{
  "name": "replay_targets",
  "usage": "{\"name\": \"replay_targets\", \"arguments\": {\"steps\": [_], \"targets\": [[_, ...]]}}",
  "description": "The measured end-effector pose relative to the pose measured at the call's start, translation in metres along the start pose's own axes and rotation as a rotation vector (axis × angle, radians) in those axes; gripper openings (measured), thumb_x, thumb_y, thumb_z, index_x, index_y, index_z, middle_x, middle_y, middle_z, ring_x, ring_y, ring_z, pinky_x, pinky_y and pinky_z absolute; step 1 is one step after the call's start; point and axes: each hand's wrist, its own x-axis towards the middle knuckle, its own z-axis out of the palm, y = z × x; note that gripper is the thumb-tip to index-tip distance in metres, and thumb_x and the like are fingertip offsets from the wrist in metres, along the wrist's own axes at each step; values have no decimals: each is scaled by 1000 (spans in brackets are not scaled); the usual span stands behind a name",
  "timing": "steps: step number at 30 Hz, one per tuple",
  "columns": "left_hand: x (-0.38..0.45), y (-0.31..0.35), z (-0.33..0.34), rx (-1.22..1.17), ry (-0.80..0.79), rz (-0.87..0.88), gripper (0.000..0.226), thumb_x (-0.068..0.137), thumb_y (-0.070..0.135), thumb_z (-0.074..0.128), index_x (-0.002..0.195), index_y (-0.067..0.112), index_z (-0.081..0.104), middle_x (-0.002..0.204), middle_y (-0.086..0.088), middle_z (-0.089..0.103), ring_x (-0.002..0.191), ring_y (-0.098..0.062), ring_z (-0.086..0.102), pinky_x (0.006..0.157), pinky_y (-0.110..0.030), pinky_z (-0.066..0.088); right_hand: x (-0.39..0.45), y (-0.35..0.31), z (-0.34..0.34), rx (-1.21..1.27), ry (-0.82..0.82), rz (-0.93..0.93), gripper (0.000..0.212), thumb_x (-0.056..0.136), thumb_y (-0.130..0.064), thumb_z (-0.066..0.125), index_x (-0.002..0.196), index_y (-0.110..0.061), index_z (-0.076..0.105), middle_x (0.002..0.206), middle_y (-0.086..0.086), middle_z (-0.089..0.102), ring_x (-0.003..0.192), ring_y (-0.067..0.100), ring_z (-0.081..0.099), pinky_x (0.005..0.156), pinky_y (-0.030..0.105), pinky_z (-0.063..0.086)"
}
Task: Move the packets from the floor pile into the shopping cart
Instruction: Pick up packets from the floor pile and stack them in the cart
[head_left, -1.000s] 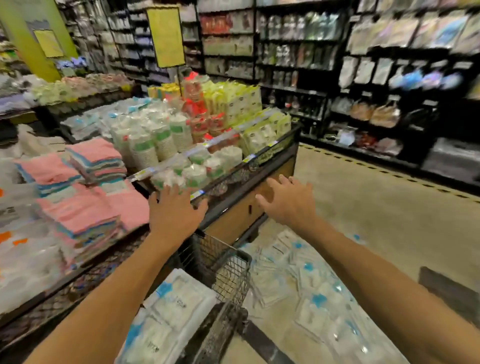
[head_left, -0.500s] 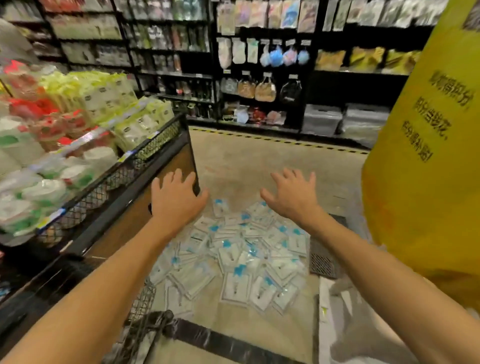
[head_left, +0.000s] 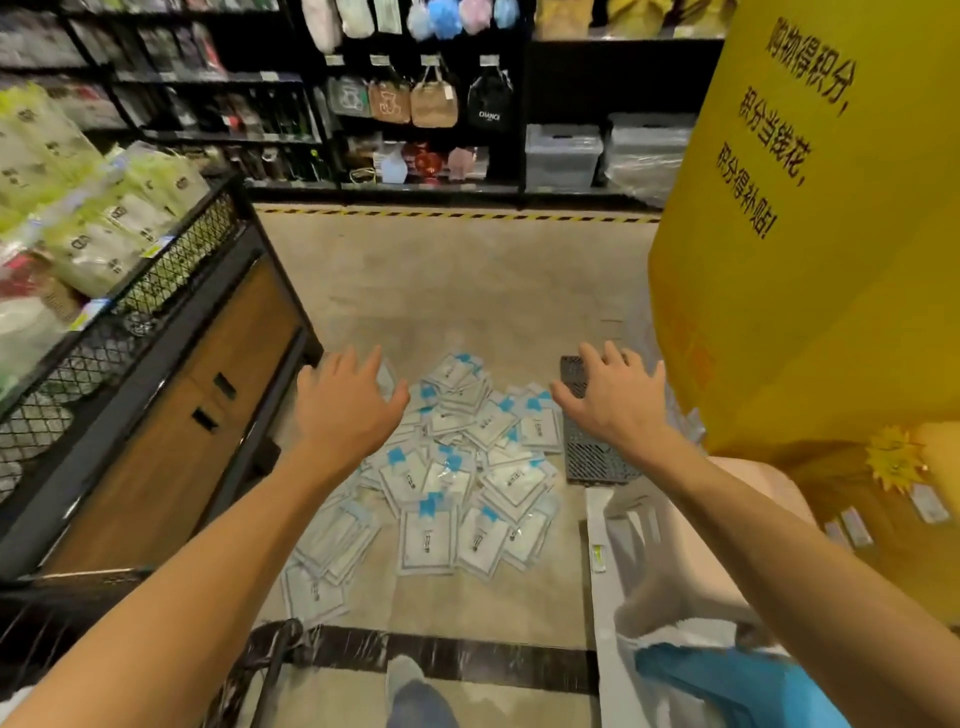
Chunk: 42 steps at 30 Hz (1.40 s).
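A pile of clear packets (head_left: 457, 483) with white contents and blue tabs lies on the tan floor ahead of me. My left hand (head_left: 345, 408) hovers above the pile's left edge, fingers spread and empty. My right hand (head_left: 615, 400) hovers above the pile's right side, over a dark floor grate, also spread and empty. Only a corner of the wire shopping cart (head_left: 265, 660) shows at the bottom left, beside my left forearm.
A wood-and-mesh display stand (head_left: 171, 364) full of goods lines the left. A yellow pillar (head_left: 810, 234) with black writing stands on the right. A dark grate (head_left: 592, 457) lies beside the pile. Shelves (head_left: 415, 104) with bags fill the back. My foot (head_left: 405, 675) is at the bottom.
The view has swung right and down, from the cart and display stand to the floor pile. Both hands have stretched out over the packets, still empty.
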Motion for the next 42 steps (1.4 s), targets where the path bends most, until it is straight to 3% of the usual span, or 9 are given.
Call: {"name": "replay_targets", "arguments": {"steps": [6, 11, 19, 24, 29, 37, 42], "targets": [[54, -15, 54, -37, -93, 53, 71, 98, 59, 38, 159, 24, 27, 160, -10, 36, 146, -30, 35, 119, -54, 22, 33, -3, 46, -7, -99, 118, 78, 96, -72, 39, 159, -26, 30, 165, 9, 33, 150, 34, 31, 118, 67, 19], [104, -45, 106, -48, -160, 109, 73, 98, 58, 40, 160, 21, 26, 161, -11, 35, 144, -33, 37, 118, -54, 26, 66, -28, 92, -15, -127, 166, 75, 95, -69, 44, 154, -23, 35, 156, 8, 44, 143, 35, 41, 114, 66, 28], [139, -90, 245, -29, -317, 86, 75, 99, 55, 42, 162, 23, 18, 166, -14, 25, 151, -32, 25, 122, -56, 16, 106, -57, 217, -20, -313, 243, 80, 96, -65, 48, 159, -20, 29, 163, 9, 35, 148, 33, 34, 117, 57, 31], [144, -102, 370, 1, -463, 6, 76, 101, 55, 38, 163, 24, 9, 169, -10, 16, 153, -30, 19, 123, -53, 14, 131, -44, 341, -60, -439, 242, 74, 95, -61, 51, 151, -16, 35, 153, 11, 45, 138, 35, 44, 108, 58, 41], [143, -100, 517, -59, -521, -71, 74, 100, 50, 46, 162, 21, 17, 167, -12, 22, 150, -33, 25, 121, -52, 17, 153, -26, 484, -70, -500, 234, 79, 95, -64, 49, 155, -15, 31, 154, 11, 43, 137, 38, 43, 107, 56, 41], [129, -102, 760, -39, -570, -44, 73, 99, 49, 47, 159, 17, 21, 164, -15, 26, 149, -34, 28, 118, -55, 23, 152, -7, 734, -28, -606, 286, 87, 95, -65, 52, 159, -16, 22, 162, 14, 34, 144, 38, 37, 110, 57, 37], [115, -102, 886, -8, -577, -23, 75, 98, 51, 51, 158, 15, 25, 160, -17, 32, 144, -37, 33, 113, -55, 28, 138, 0, 862, 2, -631, 392, 99, 94, -63, 58, 160, -5, 13, 156, 18, 40, 142, 38, 39, 107, 55, 38]]}}
